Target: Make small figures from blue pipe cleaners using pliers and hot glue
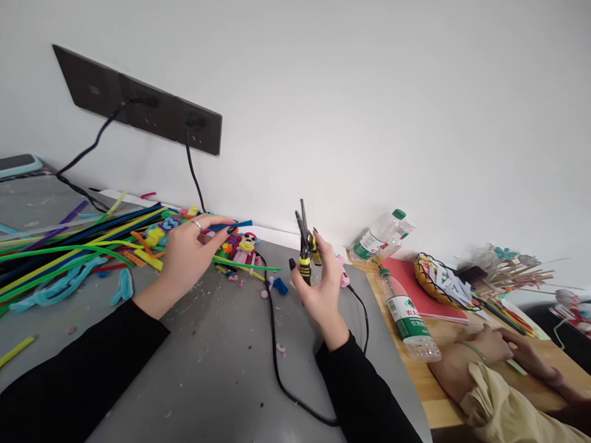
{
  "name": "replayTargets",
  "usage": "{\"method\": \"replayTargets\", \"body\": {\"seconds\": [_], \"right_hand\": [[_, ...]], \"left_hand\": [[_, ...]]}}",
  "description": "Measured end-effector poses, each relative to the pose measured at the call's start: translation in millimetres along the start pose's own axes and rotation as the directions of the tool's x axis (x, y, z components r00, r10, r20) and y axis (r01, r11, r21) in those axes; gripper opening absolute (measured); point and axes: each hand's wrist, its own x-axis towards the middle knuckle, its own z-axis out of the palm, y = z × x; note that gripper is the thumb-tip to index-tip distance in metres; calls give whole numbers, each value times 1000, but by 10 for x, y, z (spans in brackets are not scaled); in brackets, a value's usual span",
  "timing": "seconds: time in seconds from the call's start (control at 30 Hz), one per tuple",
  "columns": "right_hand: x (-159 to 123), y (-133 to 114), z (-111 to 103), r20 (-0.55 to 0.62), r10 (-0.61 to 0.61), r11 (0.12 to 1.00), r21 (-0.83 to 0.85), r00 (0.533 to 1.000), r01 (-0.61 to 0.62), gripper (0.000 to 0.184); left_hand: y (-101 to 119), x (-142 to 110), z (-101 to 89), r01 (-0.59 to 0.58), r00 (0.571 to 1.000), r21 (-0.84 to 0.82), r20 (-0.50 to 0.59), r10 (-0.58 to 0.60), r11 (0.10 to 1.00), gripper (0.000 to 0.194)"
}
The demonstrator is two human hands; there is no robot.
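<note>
Between thumb and fingers, my left hand (191,246) pinches a short blue pipe cleaner (242,224) that points to the right. My right hand (325,286) is wrapped around the yellow-and-black handles of long-nose pliers (305,246), whose thin jaws point up and look slightly parted. Beneath and beyond my left hand sits a small pipe-cleaner figure (246,248) with a pink and red head. A dark blue fuzzy piece (280,285) lies on the grey mat between my hands. Behind my right hand is a pink glue gun (343,272), partly hidden.
Many loose pipe cleaners (69,252) spread across the left side. A black cord (273,335) loops over the grey mat (207,381). At right stand a plastic bottle (376,237), a lying bottle (410,323), a basket (438,286) of paper strips, and another person's hands (489,344).
</note>
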Motion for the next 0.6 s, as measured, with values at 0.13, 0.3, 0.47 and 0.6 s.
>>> {"method": "replayTargets", "body": {"seconds": [0.13, 0.3, 0.47, 0.6], "right_hand": [[-10, -136, -75, 330, -294, 955, 143, 897, 260, 74], [-62, -274, -37, 666, -367, 921, 160, 650, 356, 70], [-116, -307, 32, 749, -283, 927, 53, 599, 372, 71], [-123, -271, 72, 738, -232, 932, -17, 633, 361, 66]], "left_hand": [[3, 99, -146, 145, 983, -26, -110, -147, 989, 31], [-96, 236, -285, 163, 960, -123, -209, -186, 979, 31], [-152, 287, -320, 217, 949, -223, -180, -259, 950, 33], [-29, 231, -296, 200, 976, -187, -48, -213, 962, 32]]}}
